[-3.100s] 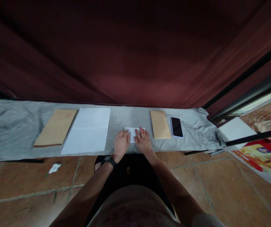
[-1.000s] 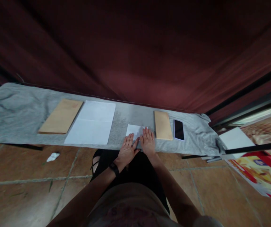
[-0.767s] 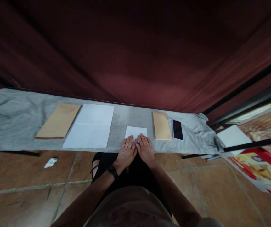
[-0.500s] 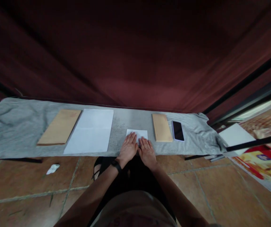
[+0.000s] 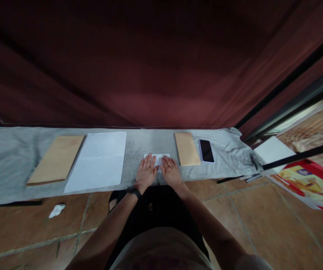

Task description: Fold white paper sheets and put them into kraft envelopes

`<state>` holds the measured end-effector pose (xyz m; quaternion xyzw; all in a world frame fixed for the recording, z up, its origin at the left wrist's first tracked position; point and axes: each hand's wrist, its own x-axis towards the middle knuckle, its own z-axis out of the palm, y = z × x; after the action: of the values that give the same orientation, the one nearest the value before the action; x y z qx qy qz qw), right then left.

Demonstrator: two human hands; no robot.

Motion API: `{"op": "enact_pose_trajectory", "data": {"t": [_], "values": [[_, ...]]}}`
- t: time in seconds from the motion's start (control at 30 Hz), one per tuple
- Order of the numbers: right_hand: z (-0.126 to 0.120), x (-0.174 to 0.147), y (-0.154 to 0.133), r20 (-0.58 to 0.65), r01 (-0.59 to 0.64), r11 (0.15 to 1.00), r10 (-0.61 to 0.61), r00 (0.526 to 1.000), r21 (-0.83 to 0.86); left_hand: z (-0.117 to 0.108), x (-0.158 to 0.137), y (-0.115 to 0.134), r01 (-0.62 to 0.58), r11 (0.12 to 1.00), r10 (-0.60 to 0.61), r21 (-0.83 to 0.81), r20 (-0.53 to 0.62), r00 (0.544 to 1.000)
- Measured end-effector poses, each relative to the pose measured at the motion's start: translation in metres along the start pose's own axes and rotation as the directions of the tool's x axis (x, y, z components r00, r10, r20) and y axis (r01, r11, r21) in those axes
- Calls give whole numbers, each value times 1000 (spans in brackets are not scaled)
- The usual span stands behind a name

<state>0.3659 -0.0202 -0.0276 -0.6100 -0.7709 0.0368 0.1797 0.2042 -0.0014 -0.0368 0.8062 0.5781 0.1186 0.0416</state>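
Observation:
A small folded sheet of white paper point(image 5: 158, 158) lies on the grey cloth near the front edge of the table. My left hand point(image 5: 146, 172), with a black band on its wrist, rests flat on the paper's left part, fingers stretched out. On the right part lies my right hand point(image 5: 170, 171), also flat with its fingers extended. Between the two hands a strip of the paper shows; the palms hide the rest. To the left is a stack of large white paper point(image 5: 98, 161), and a smaller brown envelope point(image 5: 187, 149) lies to the right.
A larger brown envelope point(image 5: 57, 159) lies left of the white sheets. Right of the small envelope is a phone point(image 5: 206, 151). Grey cloth point(image 5: 226, 150) covers the narrow table. A dark red curtain point(image 5: 150, 75) hangs behind it. A red and yellow box point(image 5: 310, 182) stands at the right.
My hands have moved apart on the small paper, showing more of it between them. The whole view has tilted slightly, shifting the table's things leftward.

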Motion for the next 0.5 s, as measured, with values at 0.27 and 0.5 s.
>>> {"op": "enact_pose_trajectory", "data": {"t": [0.27,0.5], "values": [[8,17,15,44,-11,1000,11,999,12,-18,14,-4,7,1000,-8,11,67,998],[-14,64,29,202,-73,997,75,977,-17,-34,45,-27,4,1000,-6,14,91,996]]}}
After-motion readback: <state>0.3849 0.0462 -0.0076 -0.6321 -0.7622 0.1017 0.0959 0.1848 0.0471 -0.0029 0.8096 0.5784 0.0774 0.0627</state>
